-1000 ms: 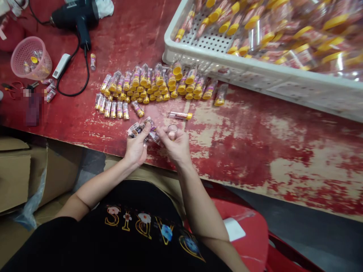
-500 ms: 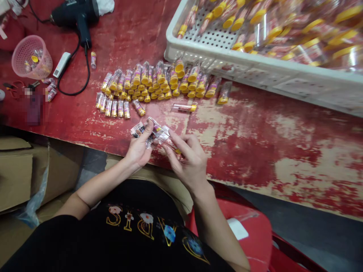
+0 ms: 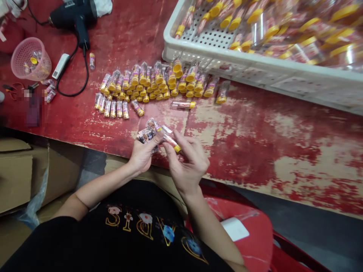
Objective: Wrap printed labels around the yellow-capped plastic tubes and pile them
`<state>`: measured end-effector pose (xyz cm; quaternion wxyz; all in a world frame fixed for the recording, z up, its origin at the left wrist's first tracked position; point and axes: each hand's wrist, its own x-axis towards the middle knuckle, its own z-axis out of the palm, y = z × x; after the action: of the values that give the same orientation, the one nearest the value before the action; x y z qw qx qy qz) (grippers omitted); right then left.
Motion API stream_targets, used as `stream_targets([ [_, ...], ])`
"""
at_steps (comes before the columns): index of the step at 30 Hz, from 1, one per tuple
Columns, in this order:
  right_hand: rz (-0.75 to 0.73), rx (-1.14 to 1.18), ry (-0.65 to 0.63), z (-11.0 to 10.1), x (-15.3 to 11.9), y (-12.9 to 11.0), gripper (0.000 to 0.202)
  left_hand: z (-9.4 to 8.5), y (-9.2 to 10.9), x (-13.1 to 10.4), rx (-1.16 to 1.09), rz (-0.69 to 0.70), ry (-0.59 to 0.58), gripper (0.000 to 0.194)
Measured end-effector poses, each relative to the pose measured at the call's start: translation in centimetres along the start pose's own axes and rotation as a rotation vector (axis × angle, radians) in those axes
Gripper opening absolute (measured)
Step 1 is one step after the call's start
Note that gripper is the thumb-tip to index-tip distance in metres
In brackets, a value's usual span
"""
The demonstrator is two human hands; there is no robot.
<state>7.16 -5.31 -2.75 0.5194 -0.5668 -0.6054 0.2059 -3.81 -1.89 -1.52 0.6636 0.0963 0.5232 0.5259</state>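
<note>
My left hand (image 3: 143,153) pinches printed clear plastic sleeves (image 3: 146,135) between thumb and fingers, just over the table's near edge. My right hand (image 3: 188,162) is closed on a clear tube with a yellow cap (image 3: 172,142). Its capped end lies by my right fingertips, and its other end reaches toward the sleeves at my left thumb. Whether the tube sits inside a sleeve, I cannot tell. Past my hands, a loose capped tube (image 3: 183,104) lies on its side. Further off is a cluster of small yellow-capped tubes (image 3: 154,81), with a shorter row (image 3: 113,108) before it.
A white perforated crate (image 3: 198,54) full of yellow-capped tubes stands at the back right. A dark heat gun (image 3: 75,17) with its cord lies at the back left, near a pink basket (image 3: 18,58). The red table (image 3: 255,143) has worn patches. Cardboard boxes (image 3: 17,173) stand below left.
My right hand has turned and drawn slightly back, so the tube and its yellow cap show more. My left hand has shifted a little right with the sleeves.
</note>
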Motion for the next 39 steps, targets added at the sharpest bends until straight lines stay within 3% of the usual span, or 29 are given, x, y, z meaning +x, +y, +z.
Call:
stream_targets([
  [3,0.122,0.199,-0.203,-0.3,0.1,0.2,0.047,-0.2,0.2,0.0,0.006,0.030,-0.022,0.048],
  [5,0.137,0.277,-0.258,-0.7,0.2,0.5,0.046,-0.5,0.3,0.0,0.053,0.061,-0.044,0.047],
  [9,0.127,0.260,-0.102,-1.0,0.3,1.1,0.043,-1.0,0.3,-0.4,0.190,0.063,-0.151,0.050],
  [12,0.070,0.176,-0.067,-0.9,0.3,1.0,0.038,-1.1,0.3,-0.9,0.243,0.067,-0.197,0.048],
  [18,0.020,0.154,0.078,-0.1,0.3,0.6,0.041,-1.1,0.1,-1.2,0.228,0.061,-0.157,0.048],
  [27,0.111,0.173,0.052,1.3,0.2,1.1,0.026,-1.6,0.0,-0.3,0.155,0.069,-0.058,0.049],
  [32,0.285,0.339,0.001,5.4,2.7,3.1,0.018,-2.7,0.6,1.7,0.035,-0.020,0.006,0.040],
  [36,0.206,0.215,-0.033,10.9,5.5,3.9,0.017,-4.4,1.3,2.7,-0.074,-0.084,0.104,0.022],
  [39,0.092,0.066,-0.196,12.4,6.9,4.5,0.023,-5.5,1.6,2.8,-0.103,-0.063,0.131,0.019],
])
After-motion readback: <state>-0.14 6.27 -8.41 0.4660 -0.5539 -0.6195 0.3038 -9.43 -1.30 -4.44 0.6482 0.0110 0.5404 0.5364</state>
